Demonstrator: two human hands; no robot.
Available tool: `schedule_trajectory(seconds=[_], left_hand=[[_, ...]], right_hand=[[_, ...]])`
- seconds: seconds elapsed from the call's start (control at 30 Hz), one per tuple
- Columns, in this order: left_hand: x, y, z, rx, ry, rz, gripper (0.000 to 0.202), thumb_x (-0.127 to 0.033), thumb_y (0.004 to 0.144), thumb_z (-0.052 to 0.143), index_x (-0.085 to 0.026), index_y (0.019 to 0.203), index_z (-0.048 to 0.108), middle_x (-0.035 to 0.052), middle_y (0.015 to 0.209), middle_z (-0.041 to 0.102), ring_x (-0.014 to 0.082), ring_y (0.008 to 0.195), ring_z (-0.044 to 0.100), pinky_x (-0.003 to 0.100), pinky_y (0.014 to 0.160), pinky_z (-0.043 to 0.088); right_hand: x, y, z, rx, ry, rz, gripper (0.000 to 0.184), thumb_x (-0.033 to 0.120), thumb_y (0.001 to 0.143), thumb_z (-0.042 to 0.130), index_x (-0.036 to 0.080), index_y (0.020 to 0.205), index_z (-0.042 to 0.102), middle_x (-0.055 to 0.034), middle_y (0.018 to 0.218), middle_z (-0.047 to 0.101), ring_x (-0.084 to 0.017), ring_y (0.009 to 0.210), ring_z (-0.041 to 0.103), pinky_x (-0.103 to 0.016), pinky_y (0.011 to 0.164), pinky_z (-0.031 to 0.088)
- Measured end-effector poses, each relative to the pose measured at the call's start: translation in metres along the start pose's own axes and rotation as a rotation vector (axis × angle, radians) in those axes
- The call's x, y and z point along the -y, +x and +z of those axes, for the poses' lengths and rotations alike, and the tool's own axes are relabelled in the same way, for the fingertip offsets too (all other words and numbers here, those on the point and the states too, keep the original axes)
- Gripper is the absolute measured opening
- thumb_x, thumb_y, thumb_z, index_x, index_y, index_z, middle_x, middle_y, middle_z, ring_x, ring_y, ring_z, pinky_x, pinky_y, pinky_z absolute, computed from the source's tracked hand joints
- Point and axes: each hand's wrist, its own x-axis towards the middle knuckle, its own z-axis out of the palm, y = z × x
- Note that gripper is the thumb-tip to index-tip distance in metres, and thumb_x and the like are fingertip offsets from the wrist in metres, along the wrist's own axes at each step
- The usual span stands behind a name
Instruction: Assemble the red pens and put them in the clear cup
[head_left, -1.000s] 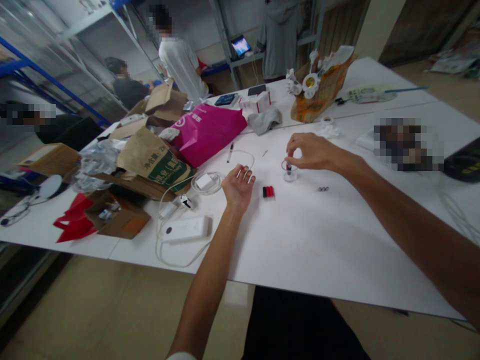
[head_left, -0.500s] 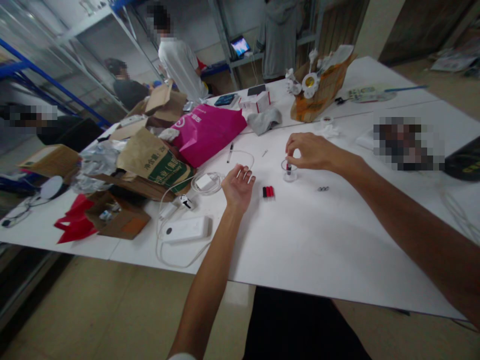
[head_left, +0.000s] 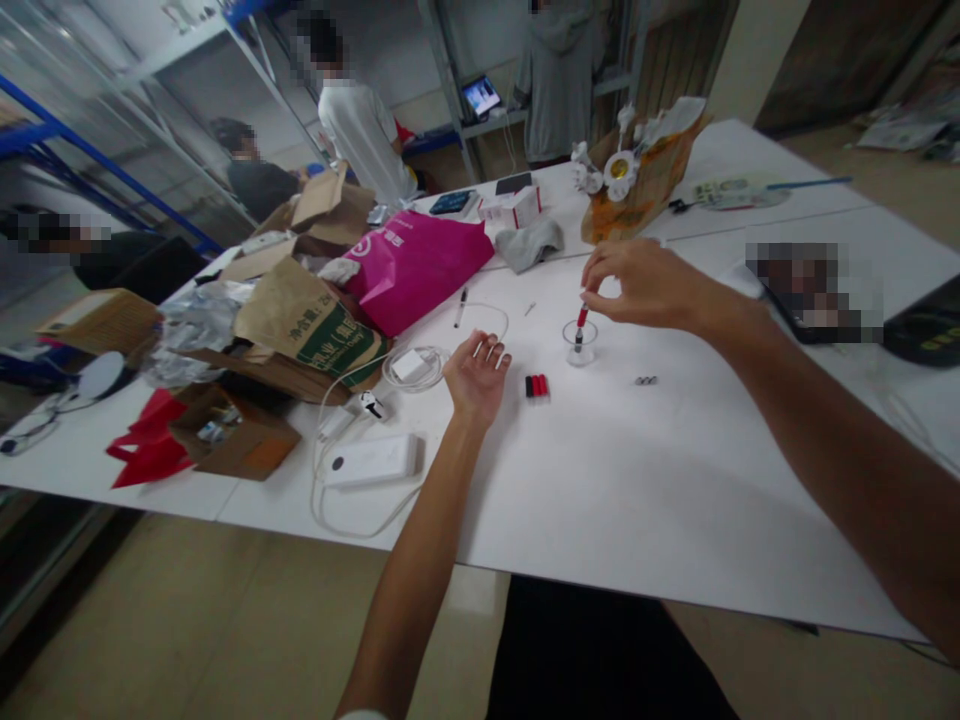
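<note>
Thumb and fingertips of my right hand [head_left: 634,283] pinch a small red stick with a dark lower part [head_left: 582,318]. It stands nearly upright, its lower end inside a clear round cup [head_left: 580,355]. My left hand [head_left: 478,380] lies palm up on the table with loosely curled fingers and holds nothing. Just right of it, several short red and black cylinders [head_left: 538,388] are lined up side by side in what looks like a clear holder. To the right of the cup lie several small silvery pieces [head_left: 646,380], too small to name.
A white power bank [head_left: 371,460], a coiled cable with a charger [head_left: 410,366] and a pen [head_left: 460,308] lie left. Beyond stand a pink bag [head_left: 420,265] and cardboard boxes [head_left: 236,440]. A grey cloth [head_left: 529,245] lies behind the cup. Several people are in the background.
My right hand has risen slightly and shifted a little right from the cup's rim, so more of the red stick shows. My left hand has stayed in place.
</note>
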Motion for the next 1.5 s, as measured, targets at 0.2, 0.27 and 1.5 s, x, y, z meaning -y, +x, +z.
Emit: schedule_trajectory(seconds=[0.2,0.27,1.5], left_hand=[[-0.001,0.000,0.000,0.025,-0.021,0.001,0.012,-0.028,0.087,0.082,-0.022,0.090,0.072,0.0034,0.090,0.071,0.0147,0.078,0.067,0.029,0.077,0.054],[-0.001,0.001,0.001,0.019,-0.015,0.004,0.011,-0.028,0.088,0.082,-0.022,0.089,0.072,0.0033,0.090,0.071,0.0148,0.078,0.067,0.029,0.077,0.054],[0.044,-0.028,0.013,0.702,1.201,0.978,0.027,-0.039,0.109,0.077,-0.021,0.127,0.086,0.0067,0.092,0.080,0.0166,0.083,0.069,0.031,0.079,0.057]], right_hand=[[0.027,-0.007,-0.040,-0.107,0.013,-0.026,0.024,0.042,0.103,0.066,0.027,0.096,0.082,-0.0191,0.121,0.079,-0.040,0.113,0.072,-0.057,0.107,0.053],[0.038,-0.009,-0.052,-0.152,0.031,-0.031,0.021,0.042,0.103,0.067,0.029,0.092,0.080,-0.0172,0.120,0.080,-0.039,0.112,0.072,-0.057,0.108,0.053],[0.053,-0.126,0.042,-0.195,0.339,0.157,0.027,0.047,0.111,0.063,0.025,0.100,0.073,-0.0047,0.089,0.078,-0.021,0.076,0.069,-0.037,0.072,0.053]])
